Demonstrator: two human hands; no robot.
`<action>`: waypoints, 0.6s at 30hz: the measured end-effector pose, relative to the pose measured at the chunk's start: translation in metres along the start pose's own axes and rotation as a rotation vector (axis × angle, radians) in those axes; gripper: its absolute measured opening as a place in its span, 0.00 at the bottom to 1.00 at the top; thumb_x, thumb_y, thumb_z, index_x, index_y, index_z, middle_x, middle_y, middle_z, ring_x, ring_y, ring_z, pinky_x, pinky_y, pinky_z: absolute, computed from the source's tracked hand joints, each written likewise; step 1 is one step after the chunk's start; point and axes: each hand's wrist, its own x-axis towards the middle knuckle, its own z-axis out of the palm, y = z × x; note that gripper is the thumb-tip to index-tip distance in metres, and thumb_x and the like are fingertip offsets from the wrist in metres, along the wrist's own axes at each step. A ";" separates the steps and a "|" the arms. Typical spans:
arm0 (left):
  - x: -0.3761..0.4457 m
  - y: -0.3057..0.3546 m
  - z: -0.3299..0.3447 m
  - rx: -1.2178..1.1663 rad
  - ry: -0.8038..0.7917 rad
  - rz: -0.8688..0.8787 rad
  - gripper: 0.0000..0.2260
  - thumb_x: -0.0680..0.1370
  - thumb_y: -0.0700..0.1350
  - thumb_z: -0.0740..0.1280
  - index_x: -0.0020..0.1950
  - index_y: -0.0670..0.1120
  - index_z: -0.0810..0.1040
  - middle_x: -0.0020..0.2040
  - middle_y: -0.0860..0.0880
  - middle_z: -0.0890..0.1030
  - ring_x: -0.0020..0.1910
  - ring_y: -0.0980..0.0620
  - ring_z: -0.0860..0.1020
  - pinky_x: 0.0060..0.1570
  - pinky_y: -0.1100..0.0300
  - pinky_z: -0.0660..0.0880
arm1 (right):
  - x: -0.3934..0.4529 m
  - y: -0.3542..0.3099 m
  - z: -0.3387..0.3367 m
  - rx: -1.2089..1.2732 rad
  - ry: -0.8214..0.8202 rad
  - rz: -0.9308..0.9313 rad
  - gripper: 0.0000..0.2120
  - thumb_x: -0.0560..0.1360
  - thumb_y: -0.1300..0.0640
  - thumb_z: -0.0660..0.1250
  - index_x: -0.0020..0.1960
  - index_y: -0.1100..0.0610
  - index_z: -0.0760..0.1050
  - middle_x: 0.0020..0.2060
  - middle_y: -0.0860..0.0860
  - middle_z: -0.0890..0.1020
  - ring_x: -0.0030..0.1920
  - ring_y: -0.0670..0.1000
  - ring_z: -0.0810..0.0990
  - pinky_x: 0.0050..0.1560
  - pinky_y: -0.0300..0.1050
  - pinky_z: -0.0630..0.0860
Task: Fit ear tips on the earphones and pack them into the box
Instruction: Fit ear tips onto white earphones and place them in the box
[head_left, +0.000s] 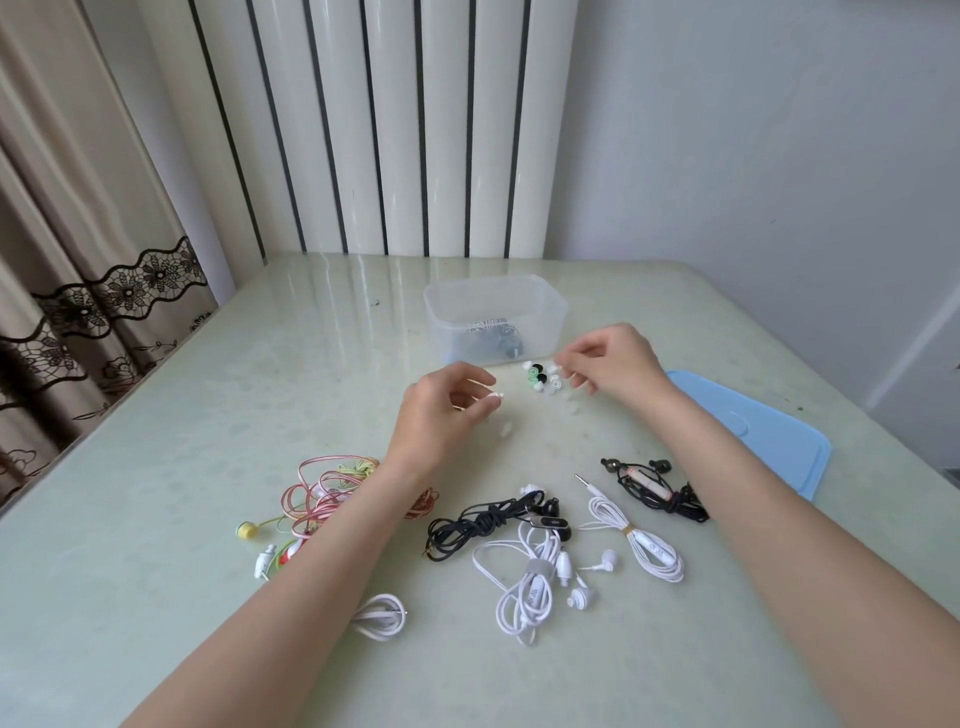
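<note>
A person is sitting at a pale green table (156, 493), both bare forearms reaching over a scatter of coiled earphones; the left hand (441, 415) is pinching a small white earbud (493, 396) between thumb and fingertips, while the right hand (613, 369) is closing its fingertips over the pile of ear tips (540, 375), though what it is gripping is too small to tell. The tips, white, black and green, are lying just in front of a clear box (493, 317) standing near the far edge at mid-table; a dark earphone set is already resting inside it. A blue lid (753, 436) is lying flat toward the right edge. Along the near edge, a pink and green tangle (332, 491) is sitting on the left; a black set (483, 522) and a white set (530, 587) are lying between the arms; another white coil (639, 540) and a second black set (654, 486) are lying by the right forearm; a small white loop (382, 616) is showing beneath the left forearm. The far left corner and the whole left side of the table are lying open; a curtain (78, 260) is hanging beyond the left edge.
</note>
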 end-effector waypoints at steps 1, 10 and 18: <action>0.000 -0.001 0.001 -0.001 -0.002 0.005 0.04 0.71 0.40 0.71 0.43 0.48 0.78 0.37 0.54 0.80 0.33 0.60 0.76 0.37 0.74 0.71 | 0.005 0.003 -0.005 -0.127 0.048 -0.029 0.04 0.71 0.63 0.67 0.41 0.61 0.81 0.34 0.55 0.81 0.33 0.49 0.78 0.36 0.38 0.73; -0.001 -0.001 0.010 0.021 0.001 0.049 0.03 0.73 0.42 0.69 0.42 0.50 0.78 0.37 0.58 0.79 0.36 0.66 0.76 0.38 0.74 0.70 | 0.013 0.019 0.010 -0.397 -0.050 -0.161 0.06 0.69 0.63 0.70 0.45 0.60 0.83 0.43 0.55 0.84 0.30 0.39 0.69 0.33 0.21 0.65; 0.004 -0.007 0.003 -0.165 -0.018 -0.036 0.09 0.73 0.37 0.69 0.43 0.52 0.77 0.38 0.54 0.79 0.33 0.61 0.78 0.40 0.66 0.76 | 0.021 0.015 0.034 -0.524 -0.060 -0.239 0.08 0.70 0.65 0.66 0.47 0.61 0.81 0.46 0.56 0.83 0.52 0.55 0.77 0.51 0.42 0.70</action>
